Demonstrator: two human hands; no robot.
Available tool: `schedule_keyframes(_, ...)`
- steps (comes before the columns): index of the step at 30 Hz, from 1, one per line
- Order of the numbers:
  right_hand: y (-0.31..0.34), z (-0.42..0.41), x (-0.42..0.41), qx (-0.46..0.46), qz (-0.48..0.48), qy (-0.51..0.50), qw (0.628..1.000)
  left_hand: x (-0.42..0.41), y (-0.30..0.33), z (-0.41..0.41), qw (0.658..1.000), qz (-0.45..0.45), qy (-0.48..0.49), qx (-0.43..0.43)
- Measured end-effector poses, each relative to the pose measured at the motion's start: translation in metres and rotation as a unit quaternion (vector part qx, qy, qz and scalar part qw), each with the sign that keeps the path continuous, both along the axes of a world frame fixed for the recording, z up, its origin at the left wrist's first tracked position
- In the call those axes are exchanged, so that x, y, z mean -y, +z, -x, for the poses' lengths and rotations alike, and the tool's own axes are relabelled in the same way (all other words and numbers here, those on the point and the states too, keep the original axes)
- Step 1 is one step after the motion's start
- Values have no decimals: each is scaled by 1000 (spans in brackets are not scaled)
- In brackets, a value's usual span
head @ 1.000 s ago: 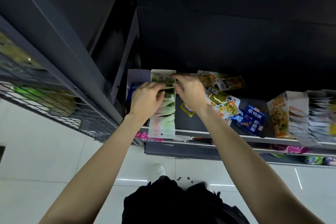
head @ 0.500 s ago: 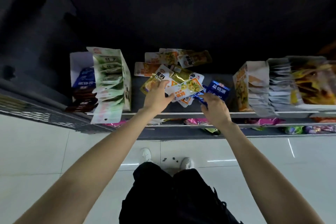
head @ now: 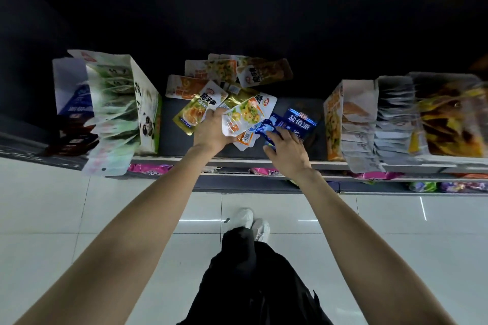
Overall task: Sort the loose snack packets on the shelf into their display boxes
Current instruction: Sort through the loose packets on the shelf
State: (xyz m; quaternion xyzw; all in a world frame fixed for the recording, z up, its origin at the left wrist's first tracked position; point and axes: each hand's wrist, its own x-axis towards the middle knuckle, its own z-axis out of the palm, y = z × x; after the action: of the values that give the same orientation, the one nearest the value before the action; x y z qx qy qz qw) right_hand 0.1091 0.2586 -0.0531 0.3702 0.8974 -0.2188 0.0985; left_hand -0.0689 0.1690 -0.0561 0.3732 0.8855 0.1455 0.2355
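The shelf (head: 169, 137) is dark grey with a pale front edge. At the left a display box (head: 146, 111) is white and green with a black-and-white panda print, and its packets (head: 113, 111) are pale green and white. The far-left box (head: 66, 79) is white with a blue packet (head: 79, 105) inside. The middle loose packets (head: 211, 71) are orange, gold and white with yellow food pictures. A blue packet with white lettering (head: 299, 121) lies just right of them. The right box (head: 334, 119) is orange and yellow. The floor (head: 52, 219) is white tile.
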Motion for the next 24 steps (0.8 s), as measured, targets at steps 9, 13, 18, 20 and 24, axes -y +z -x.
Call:
schedule_keyframes(9, 89, -8, 24, -291, -62, 4, 955, 32, 113, -22, 986, -46, -154, -49)
schedule_keyframes(13, 116, -27, 29, -244, -18, 20, 969, 27, 158, -53, 952, -38, -304, -12)
schedule_keyframes(18, 137, -82, 19, -281, 25, -112, 953, -3, 186, -87, 940, -202, -241, 129)
schedule_keyframes(20, 146, -101, 11, -277, -33, -133, 951, -20, 188, -102, 921, -257, -249, 155)
schedule_keyframes(24, 168, -127, -10, -302, -158, -154, 927, -56, 193, -131, 885, -321, -295, 163)
